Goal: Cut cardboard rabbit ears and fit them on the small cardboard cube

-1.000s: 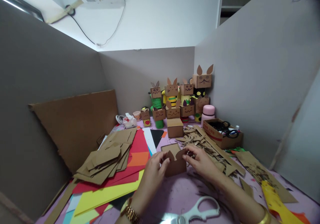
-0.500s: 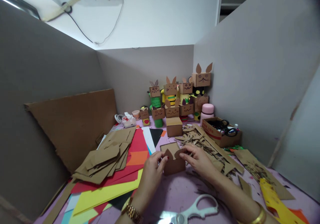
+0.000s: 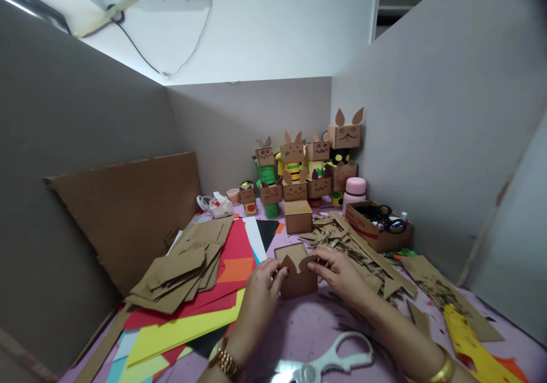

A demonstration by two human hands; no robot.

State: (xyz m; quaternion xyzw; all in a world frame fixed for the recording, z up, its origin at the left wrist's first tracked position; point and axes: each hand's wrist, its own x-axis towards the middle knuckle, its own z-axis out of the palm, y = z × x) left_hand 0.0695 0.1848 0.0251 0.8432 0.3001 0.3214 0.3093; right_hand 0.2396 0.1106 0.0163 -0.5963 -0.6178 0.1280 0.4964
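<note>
A small open cardboard box [image 3: 299, 286] stands on the purple table in front of me. At its near top edge my left hand [image 3: 265, 286] pinches a pointed cardboard ear [image 3: 289, 264]. My right hand [image 3: 335, 272] grips a second cardboard ear [image 3: 306, 263] at the right end of the same edge. Both ears stand up above the rim; whether they are fixed to the box I cannot tell. White-handled scissors [image 3: 337, 355] lie on the table between my forearms.
Stacked cardboard sheets [image 3: 183, 269] and coloured paper [image 3: 188, 331] lie on the left. Cardboard scraps [image 3: 333, 237] spread to the right, near a box of tools [image 3: 378, 229] and a pink bottle [image 3: 354, 192]. Several cardboard animal figures [image 3: 294, 189] and a closed box [image 3: 298, 218] stand behind.
</note>
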